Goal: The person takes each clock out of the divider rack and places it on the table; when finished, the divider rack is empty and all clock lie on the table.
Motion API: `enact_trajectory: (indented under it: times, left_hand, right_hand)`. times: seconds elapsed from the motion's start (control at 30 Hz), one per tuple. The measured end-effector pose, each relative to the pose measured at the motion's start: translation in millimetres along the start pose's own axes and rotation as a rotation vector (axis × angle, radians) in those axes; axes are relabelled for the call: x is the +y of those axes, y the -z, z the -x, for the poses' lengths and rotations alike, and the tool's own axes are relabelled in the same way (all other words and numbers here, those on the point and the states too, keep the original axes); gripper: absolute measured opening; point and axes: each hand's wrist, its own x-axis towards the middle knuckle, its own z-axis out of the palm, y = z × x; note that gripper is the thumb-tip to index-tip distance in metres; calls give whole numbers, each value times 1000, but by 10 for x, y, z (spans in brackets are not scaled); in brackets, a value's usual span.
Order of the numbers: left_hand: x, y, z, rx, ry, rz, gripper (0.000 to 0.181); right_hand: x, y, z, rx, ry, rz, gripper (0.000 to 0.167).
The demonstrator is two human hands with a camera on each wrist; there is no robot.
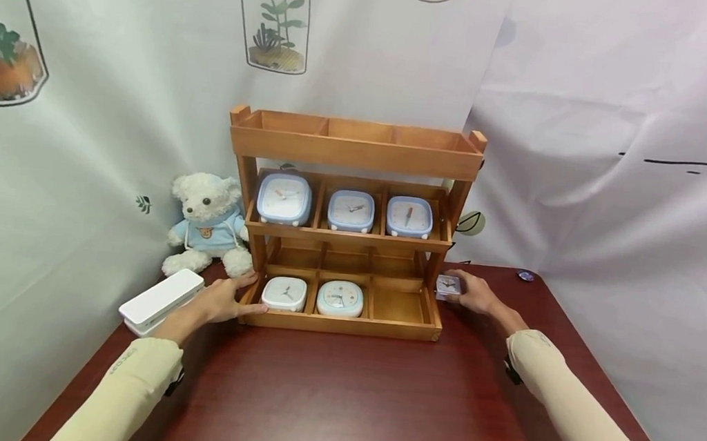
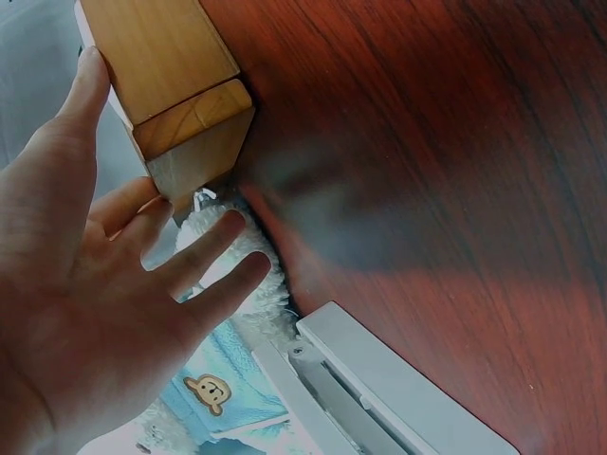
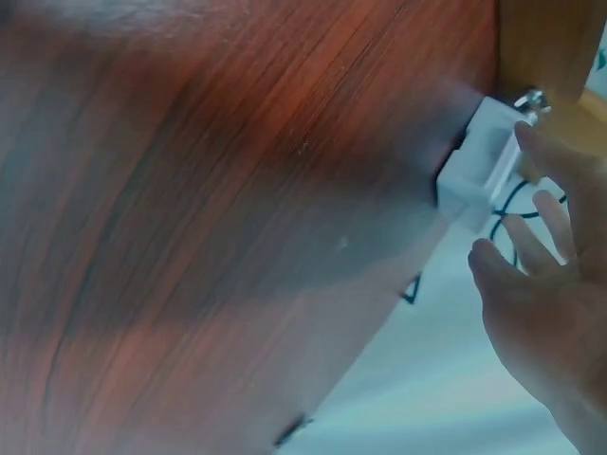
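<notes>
A wooden tiered shelf (image 1: 339, 325) stands on the table. Its middle tier holds a large blue-rimmed clock (image 1: 284, 200) and two smaller ones (image 1: 351, 210) (image 1: 409, 216). In the bottom tier are a white clock (image 1: 285, 293) and a pale blue clock (image 1: 340, 298); the right compartment is bare. My left hand (image 1: 222, 299) rests on the shelf's lower left corner, thumb along the front edge, other fingers fairly straight and spread. Beside the lower right end, my right hand (image 1: 477, 294) holds a small square clock (image 1: 448, 285) between thumb and fingers. In the right wrist view this clock (image 3: 482, 161) shows its pale back.
A white teddy bear (image 1: 207, 219) in a blue hoodie sits left of the shelf. In front of it lies a long white case (image 1: 161, 300). A small dark disc (image 1: 526, 275) lies near the table's back right corner. Patterned cloth (image 1: 373, 56) hangs around the table.
</notes>
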Motion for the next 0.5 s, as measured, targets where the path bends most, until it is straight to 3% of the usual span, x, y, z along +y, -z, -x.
enact_trajectory:
  times: [0.2, 0.5]
  left_hand:
    - [5, -19, 6, -2, 3, -1, 101]
    - [-9, -17, -8, -18, 11, 4, 99]
  right_hand:
    - [-119, 81, 144, 25, 96, 12, 54]
    - [-437, 127, 307, 60, 230, -54, 48]
